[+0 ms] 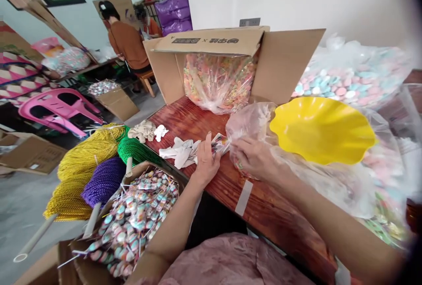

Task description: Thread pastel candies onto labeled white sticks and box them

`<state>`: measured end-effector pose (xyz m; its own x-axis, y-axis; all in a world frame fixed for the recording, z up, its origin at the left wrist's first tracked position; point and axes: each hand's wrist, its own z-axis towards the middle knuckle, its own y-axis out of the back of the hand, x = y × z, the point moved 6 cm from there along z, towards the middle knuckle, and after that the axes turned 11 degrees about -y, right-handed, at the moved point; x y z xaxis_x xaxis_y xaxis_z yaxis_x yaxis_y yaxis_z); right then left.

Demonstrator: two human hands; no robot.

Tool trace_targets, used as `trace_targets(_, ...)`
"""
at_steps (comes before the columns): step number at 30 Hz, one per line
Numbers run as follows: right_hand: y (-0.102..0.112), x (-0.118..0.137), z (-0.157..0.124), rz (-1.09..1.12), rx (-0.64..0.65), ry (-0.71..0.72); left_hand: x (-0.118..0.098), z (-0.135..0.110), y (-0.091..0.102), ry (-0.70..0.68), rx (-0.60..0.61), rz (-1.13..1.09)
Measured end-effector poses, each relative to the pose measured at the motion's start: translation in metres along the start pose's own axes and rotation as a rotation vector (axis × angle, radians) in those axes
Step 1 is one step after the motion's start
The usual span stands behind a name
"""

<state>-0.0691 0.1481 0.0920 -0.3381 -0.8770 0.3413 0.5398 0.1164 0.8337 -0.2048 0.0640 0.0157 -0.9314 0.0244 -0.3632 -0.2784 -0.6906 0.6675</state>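
Note:
My left hand (206,162) rests on the red-brown wooden table (211,188), fingers closed on a small printed wrapper (220,143) at its tips. My right hand (255,157) is right beside it, fingers curled against a clear plastic bag (250,122) and the same wrapper. A heap of white wrappers (181,151) lies just left of my left hand. A yellow wavy-edged bowl (321,129) sits on the plastic to the right of my right hand.
An open cardboard box (280,63) holding a bag of coloured sweets (217,81) stands at the table's back. A box of wrapped lollipops (138,219) and spools of gold, green and purple cord (99,166) sit lower left. A person sits in the background.

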Motion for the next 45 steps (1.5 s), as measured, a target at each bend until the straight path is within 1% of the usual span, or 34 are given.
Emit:
trace_targets(2,-0.014,0.003,0.024,-0.047,0.0,0.008,0.0,-0.003,0.002,0.004,-0.021,-0.016)
trace_targets(4,-0.027,0.003,0.039,-0.097,0.012,0.014,-0.001,-0.005,0.003,0.016,-0.026,-0.028)
trace_targets(7,-0.042,0.003,0.045,-0.091,-0.02,0.024,-0.002,-0.007,0.002,0.044,-0.008,-0.041)
trace_targets(10,-0.045,0.005,0.035,-0.036,-0.129,0.062,-0.002,-0.006,0.001,0.084,0.025,-0.064)
trace_targets(13,-0.046,0.012,0.017,-0.085,-0.2,0.143,-0.003,-0.003,0.002,0.106,0.051,-0.085)
trace_targets(17,-0.048,0.02,-0.005,-0.157,-0.256,0.244,-0.005,0.0,0.004,0.146,0.119,-0.07)
trace_targets(21,-0.051,0.021,-0.016,-0.129,-0.276,0.252,-0.005,0.001,0.004,0.135,0.153,-0.075)
trace_targets(24,-0.052,0.022,-0.019,-0.091,-0.283,0.263,-0.004,0.0,0.003,0.114,0.143,-0.092)
trace_targets(26,-0.052,0.022,-0.019,-0.068,-0.29,0.245,-0.003,0.0,0.001,0.118,0.155,-0.076)
trace_targets(28,-0.051,0.018,-0.017,-0.032,-0.3,0.197,-0.003,0.001,0.0,0.143,0.198,-0.016)
trace_targets(30,-0.048,0.011,-0.015,0.044,-0.316,0.112,-0.004,0.003,-0.002,0.176,0.283,0.058)
trace_targets(32,-0.044,-0.001,-0.014,0.155,-0.331,-0.007,-0.002,0.005,-0.006,0.214,0.388,0.117)
trace_targets(34,-0.041,-0.014,-0.016,0.273,-0.329,-0.138,0.001,0.009,-0.009,0.245,0.46,0.136)
trace_targets(35,-0.039,-0.02,-0.018,0.329,-0.317,-0.197,0.005,0.012,-0.009,0.261,0.472,0.127)
trace_targets(37,-0.038,-0.031,-0.023,0.429,-0.281,-0.297,0.013,0.017,-0.008,0.298,0.459,0.048)
trace_targets(39,-0.038,-0.039,-0.031,0.513,-0.229,-0.378,0.025,0.021,-0.005,0.375,0.417,-0.126)
trace_targets(41,-0.04,-0.046,-0.04,0.584,-0.161,-0.475,0.036,0.023,0.0,0.495,0.342,-0.425)
trace_targets(43,-0.046,-0.049,-0.047,0.685,-0.078,-0.589,0.043,0.022,0.006,0.631,0.22,-0.787)
trace_targets(45,-0.052,-0.048,-0.05,0.811,-0.009,-0.679,0.044,0.019,0.013,0.736,0.084,-1.085)
